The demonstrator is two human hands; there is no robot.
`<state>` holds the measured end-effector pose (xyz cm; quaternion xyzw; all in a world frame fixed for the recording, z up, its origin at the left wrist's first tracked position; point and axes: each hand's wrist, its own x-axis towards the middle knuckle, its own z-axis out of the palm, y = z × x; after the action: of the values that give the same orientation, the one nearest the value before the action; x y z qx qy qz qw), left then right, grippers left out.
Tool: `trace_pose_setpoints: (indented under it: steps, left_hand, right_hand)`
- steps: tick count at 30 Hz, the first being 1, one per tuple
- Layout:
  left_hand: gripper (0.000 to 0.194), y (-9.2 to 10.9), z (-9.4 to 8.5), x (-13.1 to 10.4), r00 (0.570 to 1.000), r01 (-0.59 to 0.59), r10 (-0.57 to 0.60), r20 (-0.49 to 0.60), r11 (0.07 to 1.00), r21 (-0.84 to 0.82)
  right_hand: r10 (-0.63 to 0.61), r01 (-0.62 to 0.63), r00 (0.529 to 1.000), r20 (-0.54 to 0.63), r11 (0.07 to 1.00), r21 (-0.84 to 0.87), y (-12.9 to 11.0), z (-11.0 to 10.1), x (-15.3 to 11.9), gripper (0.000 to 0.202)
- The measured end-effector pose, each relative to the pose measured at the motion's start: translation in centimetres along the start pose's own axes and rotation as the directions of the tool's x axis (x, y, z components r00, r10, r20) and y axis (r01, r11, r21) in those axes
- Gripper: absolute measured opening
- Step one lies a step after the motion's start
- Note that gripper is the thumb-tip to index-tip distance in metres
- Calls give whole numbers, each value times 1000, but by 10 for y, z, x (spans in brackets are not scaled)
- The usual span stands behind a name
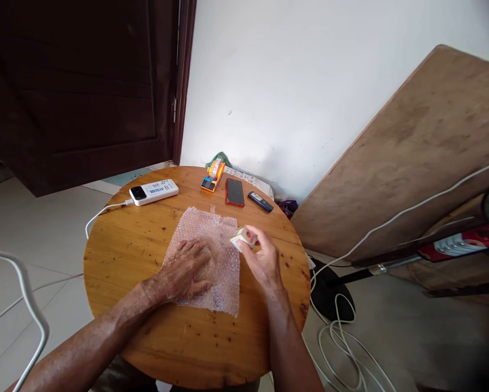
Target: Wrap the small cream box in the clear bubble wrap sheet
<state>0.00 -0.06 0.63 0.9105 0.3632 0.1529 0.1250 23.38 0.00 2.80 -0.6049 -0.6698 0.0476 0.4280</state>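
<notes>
A sheet of bubble wrap (223, 272) lies flat on the round wooden table (125, 261). My left hand (187, 270) rests palm down on its left part, fingers spread, holding nothing. Over the wrap's right edge, my right hand (264, 258) grips a small white box (244, 238) with red print between thumb and fingers. The box is tilted, and the fingers cover its right side. A short piece of clear tape seems to stick to the wrap's top edge.
Along the table's far side are an orange tape dispenser (214, 175), a red-edged phone (235, 193) and a dark blue device (260, 201). A white power bank (154, 191) with a cable lies at the left. Coiled cables (342, 337) lie on the floor at right.
</notes>
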Motion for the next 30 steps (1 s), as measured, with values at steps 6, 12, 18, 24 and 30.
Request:
trace_pose_setpoints:
  steps: [6,12,18,24,30]
  left_hand:
    - [46,2,1,-1,997,-37,32,-67,996,-77]
    - [27,-5,11,-1,971,117,-125,-203,992,-49]
    - [59,-6,12,1,954,214,-212,-212,977,-13]
    - [63,-7,9,1,959,229,-227,-170,973,-7]
    - [69,-8,11,2,943,278,-280,-181,960,-38]
  right_hand:
    - [-171,176,960,224,984,-4,-15,26,-10,33]
    - [-171,166,927,335,985,46,-11,23,-9,38]
    - [-130,127,914,383,991,33,-8,17,-7,55]
    - [-102,122,908,406,992,-25,-8,17,-8,51]
    - [-146,135,931,335,989,54,-11,24,-12,50]
